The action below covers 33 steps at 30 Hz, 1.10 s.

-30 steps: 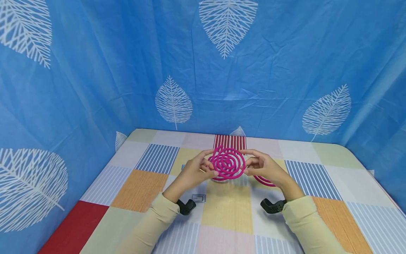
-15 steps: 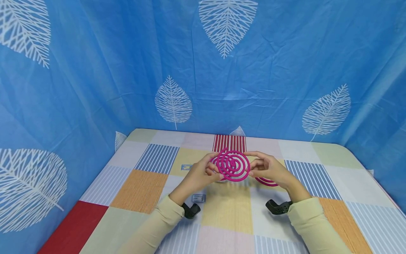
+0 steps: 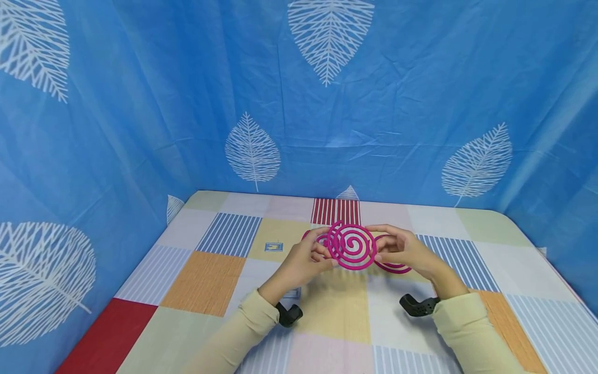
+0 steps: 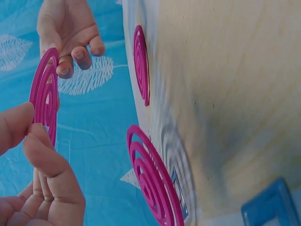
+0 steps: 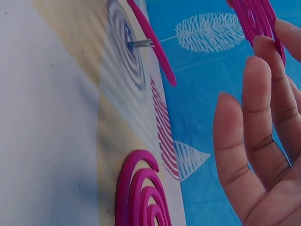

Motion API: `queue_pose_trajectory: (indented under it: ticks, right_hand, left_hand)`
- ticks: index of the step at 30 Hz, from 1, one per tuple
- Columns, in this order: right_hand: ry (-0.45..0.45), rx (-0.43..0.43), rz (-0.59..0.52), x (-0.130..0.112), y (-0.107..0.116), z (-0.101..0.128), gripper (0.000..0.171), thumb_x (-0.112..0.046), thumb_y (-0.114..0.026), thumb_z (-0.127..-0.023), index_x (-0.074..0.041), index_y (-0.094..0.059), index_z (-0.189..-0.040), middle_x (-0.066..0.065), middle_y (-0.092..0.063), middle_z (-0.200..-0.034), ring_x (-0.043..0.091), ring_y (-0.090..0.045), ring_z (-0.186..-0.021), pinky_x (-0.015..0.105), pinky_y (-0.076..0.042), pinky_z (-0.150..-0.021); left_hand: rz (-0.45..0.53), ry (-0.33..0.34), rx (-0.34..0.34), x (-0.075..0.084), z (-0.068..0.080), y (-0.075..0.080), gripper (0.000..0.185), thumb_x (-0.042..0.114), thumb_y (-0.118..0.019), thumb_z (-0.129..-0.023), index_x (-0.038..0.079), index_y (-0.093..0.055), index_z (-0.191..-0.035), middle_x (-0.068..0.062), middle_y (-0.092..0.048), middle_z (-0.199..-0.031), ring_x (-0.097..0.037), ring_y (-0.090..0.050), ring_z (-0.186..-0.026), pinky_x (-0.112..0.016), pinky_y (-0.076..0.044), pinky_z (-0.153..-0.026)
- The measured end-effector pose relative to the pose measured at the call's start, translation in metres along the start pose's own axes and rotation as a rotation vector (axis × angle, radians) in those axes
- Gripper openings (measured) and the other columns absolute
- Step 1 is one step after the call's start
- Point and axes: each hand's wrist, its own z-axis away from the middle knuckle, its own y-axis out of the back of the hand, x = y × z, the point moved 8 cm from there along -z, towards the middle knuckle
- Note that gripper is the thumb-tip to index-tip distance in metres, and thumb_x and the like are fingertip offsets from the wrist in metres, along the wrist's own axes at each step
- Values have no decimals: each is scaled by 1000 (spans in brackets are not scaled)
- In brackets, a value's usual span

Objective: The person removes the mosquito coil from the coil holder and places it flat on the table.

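A magenta mosquito coil (image 3: 353, 246) hangs above the table between both hands. My left hand (image 3: 302, 265) pinches its left edge between thumb and fingers, and my right hand (image 3: 406, 253) pinches the right edge. Some turns overlap at the left; I cannot tell whether two coils are nested there. Behind the left hand, another coil (image 4: 153, 181) sits raised above the cloth on a small metal prong (image 5: 142, 43). A third coil (image 5: 143, 195) lies flat on the table, partly hidden by the right hand in the head view.
The table wears a patchwork-print cloth (image 3: 201, 283) with small blue rectangle marks (image 3: 273, 246). A blue curtain (image 3: 397, 114) with white leaf prints encloses the back and sides. Black straps (image 3: 288, 315) are on the wrists.
Both hands have shifted right and slightly nearer with the held coil. Its spiral faces the head camera more plainly now. The raised coil and the flat one have stayed put.
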Motion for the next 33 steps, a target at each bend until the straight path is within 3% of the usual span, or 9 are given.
queue_pose_trajectory:
  ticks: [12,33]
  right_hand:
    - [15,-44,-20,2,10,12,58,7,-64,-92,8,-39,-144,5,-71,-97,13,-68,-93,28,-57,-82]
    - [43,-31,11,-7,31,31,56,10,-62,-91,3,-44,-144,11,-69,-97,15,-68,-89,29,-57,-81]
  left_hand:
    - [-8,-1,-2,4,-3,-16,71,12,-76,-88,12,-39,-150,2,-65,-89,-11,-62,-77,-24,-53,-67]
    - [56,-15,-13,13,-11,-38,74,13,-75,-89,16,-37,-152,5,-65,-89,-5,-61,-77,-23,-52,-68]
